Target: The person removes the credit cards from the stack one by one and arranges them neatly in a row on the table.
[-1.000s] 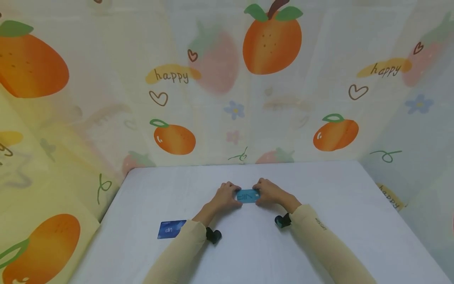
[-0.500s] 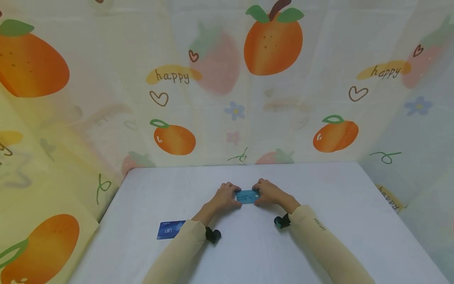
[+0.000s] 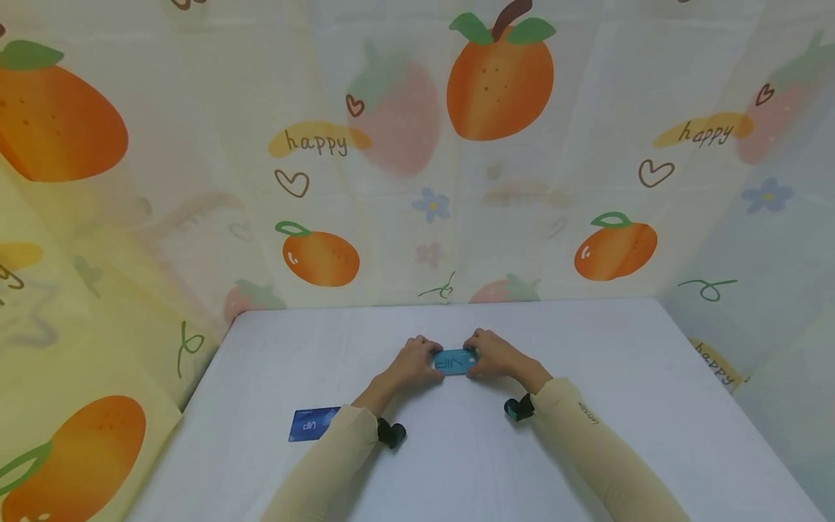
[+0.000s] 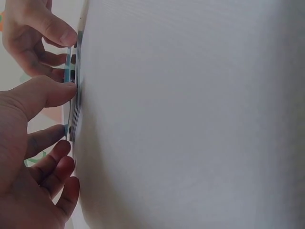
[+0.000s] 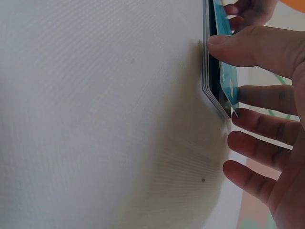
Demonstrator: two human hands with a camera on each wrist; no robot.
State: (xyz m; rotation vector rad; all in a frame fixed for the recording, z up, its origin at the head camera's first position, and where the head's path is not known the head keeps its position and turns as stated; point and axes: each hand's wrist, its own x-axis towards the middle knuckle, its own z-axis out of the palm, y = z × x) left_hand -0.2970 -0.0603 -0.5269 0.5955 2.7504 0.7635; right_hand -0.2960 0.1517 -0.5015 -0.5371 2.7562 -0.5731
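A teal card [image 3: 454, 362] printed with "VIP" lies between my two hands near the middle of the white table. My left hand [image 3: 414, 360] pinches its left end between thumb and fingers. At the opposite end my right hand [image 3: 493, 354] grips it the same way. Beneath the teal card is a thin stack of cards [image 5: 205, 71], seen edge-on in the right wrist view. There, a narrow gap shows between the teal card [image 5: 228, 76] and the stack. The fingertips hide both ends of the card in the head view.
A blue card [image 3: 309, 425] marked "VIP" lies on the white table [image 3: 457, 464], partly covered by my left sleeve [image 3: 333, 464]. Behind the table hangs a fruit-patterned curtain [image 3: 391, 217]. Small black wrist cameras [image 3: 519, 408] sit on both arms.
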